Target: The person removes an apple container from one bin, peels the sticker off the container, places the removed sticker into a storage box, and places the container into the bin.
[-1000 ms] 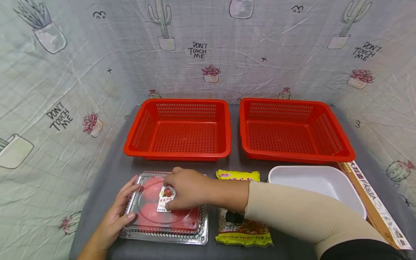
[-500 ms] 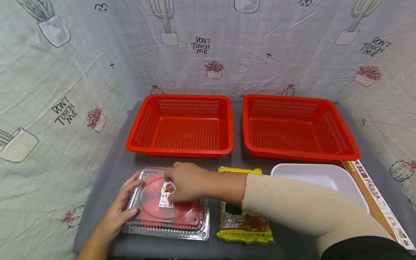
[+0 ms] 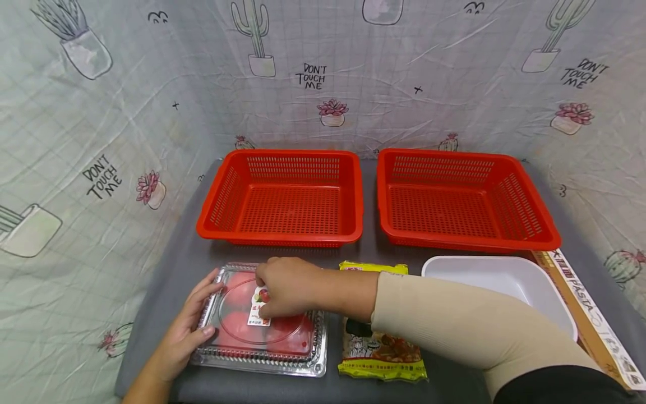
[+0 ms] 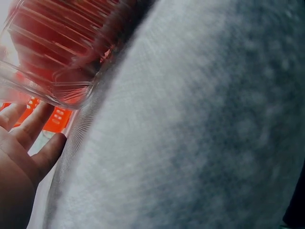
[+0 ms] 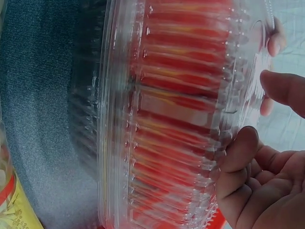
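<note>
A clear plastic clamshell box [image 3: 298, 367] of large pinkish-red round fruits, apple-like, lies on the grey table at the front left. On its lid is a white label [image 3: 259, 321] with a printed red fruit picture. My right hand [image 3: 287, 287] bends over the lid, its thumb and a curled finger pinching at the label's edges; the hand covers part of it. In the right wrist view its fingertips [image 5: 245, 138] meet the lid. My left hand [image 3: 184, 331] rests along the box's left edge, fingers extended and spread, as the left wrist view also shows.
Two red plastic baskets [image 3: 280, 237] [image 3: 469, 242] stand side by side behind. Right of the box lies a yellow-ended food packet [image 3: 381, 370], partly under my right arm. Further right are a white tub [image 3: 474, 272] and a long pasta box [image 3: 590, 314].
The camera view has shifted slightly. Both hands keep their places at the box, and the right hand covers a little more of the label than a second ago.
</note>
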Demonstrator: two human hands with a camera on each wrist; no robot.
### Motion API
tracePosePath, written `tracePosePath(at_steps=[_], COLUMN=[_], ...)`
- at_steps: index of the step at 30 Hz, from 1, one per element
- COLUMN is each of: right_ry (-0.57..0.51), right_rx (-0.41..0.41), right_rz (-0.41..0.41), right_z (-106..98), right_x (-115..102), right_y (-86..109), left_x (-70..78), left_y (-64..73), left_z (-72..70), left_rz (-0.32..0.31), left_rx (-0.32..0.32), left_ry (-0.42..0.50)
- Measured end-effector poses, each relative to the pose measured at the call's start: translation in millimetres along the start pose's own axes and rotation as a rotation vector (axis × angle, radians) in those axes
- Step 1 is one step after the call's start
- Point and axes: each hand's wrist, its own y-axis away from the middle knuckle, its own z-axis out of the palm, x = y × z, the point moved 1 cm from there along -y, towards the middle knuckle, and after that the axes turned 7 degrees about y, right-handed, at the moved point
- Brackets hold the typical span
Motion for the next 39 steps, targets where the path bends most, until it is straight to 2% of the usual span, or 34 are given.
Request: tracePosePath(at_steps=[12, 23, 39], right_ry=[0.003, 0.012, 0.078], right_rx=[0.004, -0.029, -0.034], right_rz=[0.022, 0.023, 0.048], right_z=[3.9, 0.7, 3.2], right_x=[-0.5, -1.2, -2.3], right_y=[-0.2, -2.8, -4.6], left_x=[-0.2, 1.2, -2.0], left_y=[-1.1, -1.9, 1.9], left_z=[-0.2, 0.0, 0.3], left_rz=[-0.011, -0.014, -0.021], left_rx=[0.012, 0.011, 0.019], left_ry=[-0.006, -0.005, -0.002])
